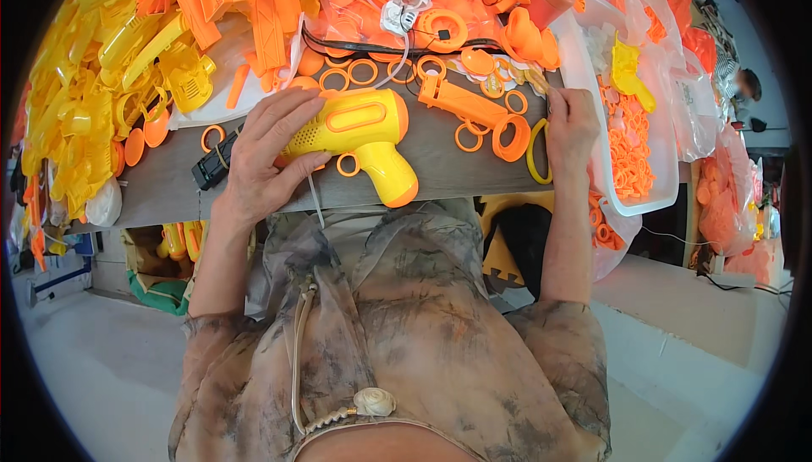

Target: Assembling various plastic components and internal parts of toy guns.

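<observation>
My left hand (272, 151) is wrapped round the back of a yellow toy gun (359, 128) with orange trim, which lies on its side at the table's near part. Its thumb and fingers press on the body, and the grip points toward me. My right hand (573, 126) is closed in a pinch at the right, beside the white bin; what its fingers hold, if anything, I cannot make out. A yellow loop-shaped handle (533, 156) lies just left of that wrist. Between the hands rests an orange toy part (467, 107) with a ring at its end.
Yellow plastic shells (101, 82) are heaped at the left, orange parts (271, 14) along the back. Orange rings (364, 71) lie scattered on the grey table (440, 176). A white bin (630, 207) of small orange pieces stands at the right; a dark block (211, 168) sits by my left hand.
</observation>
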A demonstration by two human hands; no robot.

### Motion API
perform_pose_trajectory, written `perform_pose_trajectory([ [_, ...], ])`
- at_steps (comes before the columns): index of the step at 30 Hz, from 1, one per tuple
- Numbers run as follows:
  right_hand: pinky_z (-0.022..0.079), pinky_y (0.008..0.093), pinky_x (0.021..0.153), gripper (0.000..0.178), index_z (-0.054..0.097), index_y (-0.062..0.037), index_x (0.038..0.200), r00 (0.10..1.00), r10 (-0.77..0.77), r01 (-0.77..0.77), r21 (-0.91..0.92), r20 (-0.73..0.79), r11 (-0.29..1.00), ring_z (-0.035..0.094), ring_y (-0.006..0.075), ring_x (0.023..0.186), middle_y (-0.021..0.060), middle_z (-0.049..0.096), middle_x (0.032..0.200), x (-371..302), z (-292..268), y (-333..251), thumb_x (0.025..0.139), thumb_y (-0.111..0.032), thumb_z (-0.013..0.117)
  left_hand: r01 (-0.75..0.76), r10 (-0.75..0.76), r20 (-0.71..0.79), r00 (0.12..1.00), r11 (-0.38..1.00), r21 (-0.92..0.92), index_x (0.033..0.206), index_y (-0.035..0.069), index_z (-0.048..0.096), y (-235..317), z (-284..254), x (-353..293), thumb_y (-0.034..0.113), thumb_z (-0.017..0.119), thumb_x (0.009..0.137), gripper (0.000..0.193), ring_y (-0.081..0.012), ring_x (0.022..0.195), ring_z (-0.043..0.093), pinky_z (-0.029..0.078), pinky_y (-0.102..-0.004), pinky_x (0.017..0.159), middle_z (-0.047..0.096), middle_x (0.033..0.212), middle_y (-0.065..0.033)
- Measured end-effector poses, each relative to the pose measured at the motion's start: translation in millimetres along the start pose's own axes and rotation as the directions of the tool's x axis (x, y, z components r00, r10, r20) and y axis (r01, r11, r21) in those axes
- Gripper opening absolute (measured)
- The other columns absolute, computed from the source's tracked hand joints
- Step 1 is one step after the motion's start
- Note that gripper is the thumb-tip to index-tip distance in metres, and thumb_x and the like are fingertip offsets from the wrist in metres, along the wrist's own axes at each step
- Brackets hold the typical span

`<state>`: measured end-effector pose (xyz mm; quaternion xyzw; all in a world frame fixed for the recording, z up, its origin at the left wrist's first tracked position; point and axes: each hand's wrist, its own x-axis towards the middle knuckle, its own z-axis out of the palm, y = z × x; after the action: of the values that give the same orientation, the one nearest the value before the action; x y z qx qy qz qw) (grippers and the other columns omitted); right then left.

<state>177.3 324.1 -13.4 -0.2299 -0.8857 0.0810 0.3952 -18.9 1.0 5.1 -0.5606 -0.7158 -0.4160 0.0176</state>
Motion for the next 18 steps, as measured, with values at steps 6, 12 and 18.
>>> perform_pose_trajectory([
  [6,0.036,0.0205,0.042,0.011,0.061,0.0025,0.083,0.728,0.396,-0.668,0.708,0.56,0.228,0.047,0.009,0.046,0.0033,0.052,0.057,2,-24,-83,0.086,-0.008,0.058,-0.027,0.016,-0.221,0.975,0.998,-0.048,0.114,0.0,0.059,34,6,19,0.004,0.07,0.072,0.043,-0.0258,0.096,0.058,0.046,-0.0322,0.085,0.06,0.105,-0.0153],
  [12,0.036,0.0208,0.041,0.013,0.061,0.0025,0.087,0.677,0.229,-0.734,0.66,0.699,0.158,0.048,0.0096,0.045,0.0051,0.055,0.058,-3,-15,-129,0.086,-0.01,0.058,0.28,-0.387,-0.011,0.922,0.686,-0.672,0.115,-0.002,0.055,57,28,34,0.006,0.06,0.085,0.032,-0.0111,0.078,0.058,0.047,-0.0238,0.068,0.061,0.087,-0.0069],
  [18,0.037,0.0211,0.042,0.011,0.061,0.0029,0.086,0.652,0.106,-0.758,0.64,0.751,0.126,0.049,0.0091,0.047,0.0041,0.054,0.06,-5,-10,-156,0.086,-0.007,0.056,0.374,-0.464,0.161,0.871,0.415,-0.83,0.111,-0.003,0.052,57,27,32,0.006,0.062,0.085,0.03,-0.0061,0.066,0.057,0.044,-0.0186,0.056,0.062,0.078,-0.0033],
])
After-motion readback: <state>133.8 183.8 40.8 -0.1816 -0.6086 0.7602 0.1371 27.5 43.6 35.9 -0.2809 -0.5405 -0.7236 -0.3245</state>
